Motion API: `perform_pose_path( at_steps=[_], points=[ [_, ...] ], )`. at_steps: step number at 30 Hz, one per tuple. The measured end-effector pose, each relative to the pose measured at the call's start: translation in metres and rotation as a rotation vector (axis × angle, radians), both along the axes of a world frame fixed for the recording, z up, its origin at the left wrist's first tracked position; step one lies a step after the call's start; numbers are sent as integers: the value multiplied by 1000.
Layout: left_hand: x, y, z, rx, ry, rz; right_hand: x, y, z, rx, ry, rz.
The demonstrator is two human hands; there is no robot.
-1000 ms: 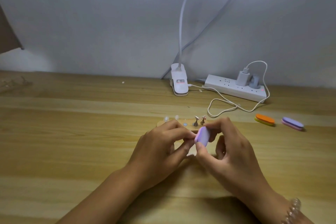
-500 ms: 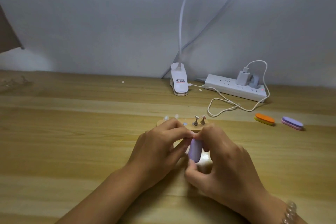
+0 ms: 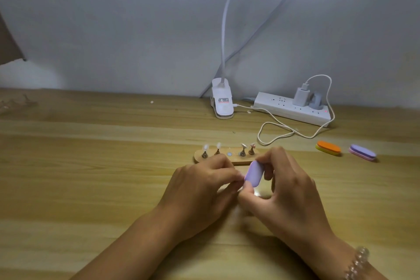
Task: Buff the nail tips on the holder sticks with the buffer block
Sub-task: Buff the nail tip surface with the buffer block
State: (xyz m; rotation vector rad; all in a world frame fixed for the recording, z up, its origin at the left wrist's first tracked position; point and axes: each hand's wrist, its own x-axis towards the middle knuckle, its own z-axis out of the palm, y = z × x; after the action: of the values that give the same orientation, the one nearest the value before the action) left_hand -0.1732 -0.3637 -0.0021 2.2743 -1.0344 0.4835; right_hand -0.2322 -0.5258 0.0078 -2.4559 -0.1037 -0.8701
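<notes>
Bead bracelet on the right wrist, nearest the camera at 5 o'clock. Both forearms come in from the bottom edge and meet mid-table.

Right hand pinches the buffer block, thumb at its lower end and index curled over the top. The block is lilac, oval, and tilted with its top toward 1 o'clock. It is held off the table, just right of the left fingertips.

Left hand is knuckles up, fingers curled in, tips bunched against the block's lower left edge. Cannot tell whether it is grasping anything; whatever sits between the fingertips is hidden.

At 12 o'clock from the hands, just behind them, lies the wooden holder base. Four holder sticks stand on it: two at the left with pale nail tips, two at the right. A small round pale spot sits between the pairs.

At 2 o'clock, well apart from the hands, lie an orange buffer and a purple-pink buffer, side by side.

Further back, a white cable loops on the table. At 12 o'clock by the wall stands a white clip lamp, its neck rising up. At 1 o'clock sits a power strip with a charger plugged in.
</notes>
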Motion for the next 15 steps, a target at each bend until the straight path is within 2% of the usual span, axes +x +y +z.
perform_pose_path(
  at_steps=[3,6,8,12,15],
  points=[
    [1,0,-2,-28,-18,5,-1,0,1,-5,-10,9],
    [7,1,-4,-235,60,44,-5,6,-1,-115,41,86],
    [10,3,-4,-311,110,60,-5,4,-2,-83,26,101],
    [5,0,-4,-155,95,17,1,-7,1,204,2,56],
    [6,2,-3,-122,107,4,1,-3,-1,115,34,153]
  ],
)
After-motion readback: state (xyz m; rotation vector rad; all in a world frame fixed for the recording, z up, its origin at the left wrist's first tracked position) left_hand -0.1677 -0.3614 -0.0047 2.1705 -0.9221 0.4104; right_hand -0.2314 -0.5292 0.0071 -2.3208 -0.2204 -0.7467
